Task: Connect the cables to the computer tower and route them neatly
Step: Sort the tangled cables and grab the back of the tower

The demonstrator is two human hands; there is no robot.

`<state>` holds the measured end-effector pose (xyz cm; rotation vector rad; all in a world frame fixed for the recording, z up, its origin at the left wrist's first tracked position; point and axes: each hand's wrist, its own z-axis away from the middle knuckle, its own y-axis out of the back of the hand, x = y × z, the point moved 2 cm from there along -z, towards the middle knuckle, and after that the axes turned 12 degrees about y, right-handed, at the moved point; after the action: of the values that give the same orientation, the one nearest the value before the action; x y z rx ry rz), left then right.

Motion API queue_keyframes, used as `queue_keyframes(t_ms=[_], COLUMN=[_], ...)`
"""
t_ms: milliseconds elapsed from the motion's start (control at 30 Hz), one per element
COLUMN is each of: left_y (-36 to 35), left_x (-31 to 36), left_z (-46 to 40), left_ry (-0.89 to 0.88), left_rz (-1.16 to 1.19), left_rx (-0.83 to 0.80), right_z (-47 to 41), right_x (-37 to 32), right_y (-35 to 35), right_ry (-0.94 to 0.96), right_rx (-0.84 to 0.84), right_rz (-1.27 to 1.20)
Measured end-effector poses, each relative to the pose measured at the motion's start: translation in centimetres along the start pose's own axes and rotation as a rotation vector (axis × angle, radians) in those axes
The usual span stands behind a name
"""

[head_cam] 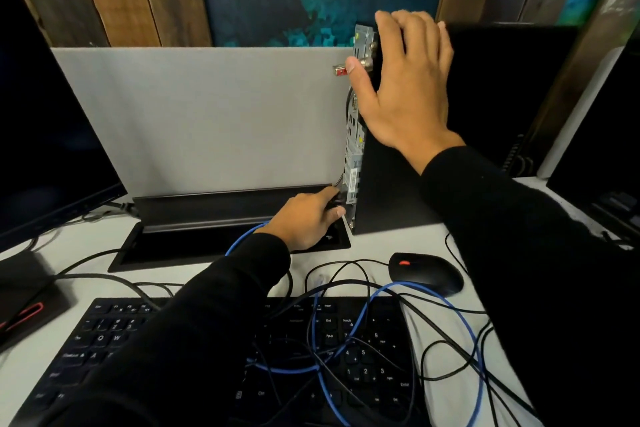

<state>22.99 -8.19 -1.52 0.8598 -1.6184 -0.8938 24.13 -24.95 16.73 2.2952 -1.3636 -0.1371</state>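
— What is your left hand [304,218] doing?

— My fingers are curled round a black plug [336,200], held against the bottom of the rear panel [354,163] of the computer tower [408,184]. Whether the plug sits in a port I cannot tell; my fingers hide it.

— And your right hand [405,80]?

— Spread wide and flat on the tower's black side, near its top, fingers straight, the thumb lying over the edge of the rear panel. It holds nothing.

— Where does the tower stand?

— Upright toward the far right of the worktop [408,243], its rear panel facing left, just beside the open cable hatch [194,243] sunk into the worktop's far edge. A small red-tipped piece [339,70] sticks out of the panel by my thumb.

— And the cables?

— A blue cable [360,326] comes from under my left wrist and loops over the right end of the keyboard [104,340] at the near edge, tangled with several thin black cables [415,308]. The mouse [426,272] lies just beyond them, in front of the tower. A dark monitor [48,135] stands at the left edge.
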Motion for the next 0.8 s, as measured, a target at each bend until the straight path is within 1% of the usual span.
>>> queue_keyframes(t_ms=[133,233,367,533,667,800], left_y=[-0.1,-0.8,-1.5,-1.5,-1.0,-0.9], left_x=[0.0,-0.6,-0.5,-0.2,-0.2,-0.2], left_z=[-0.3,0.1,0.6,0.3,-0.1,-0.2], left_ry=[0.038,0.082,0.092,0.097,0.102,0.111], left_rz=[-0.004,-0.011,0.009,0.008,0.004,0.009], left_rx=[0.029,0.029,0.033,-0.005,-0.089,-0.111], right_z=[0.2,0.5,0.5,0.5,0.5,0.3], right_x=[-0.7,-0.4,-0.6,-0.6,-0.9,-1.2], right_y=[-0.3,-0.3,-0.6,-0.8,-0.9,-1.0], right_ry=[-0.049,-0.027,-0.033,-0.052,-0.063,-0.077], right_rx=[0.042,0.054,0.079,0.106,0.136,0.151], right_rz=[0.02,0.025,0.039,0.044,0.04,-0.001])
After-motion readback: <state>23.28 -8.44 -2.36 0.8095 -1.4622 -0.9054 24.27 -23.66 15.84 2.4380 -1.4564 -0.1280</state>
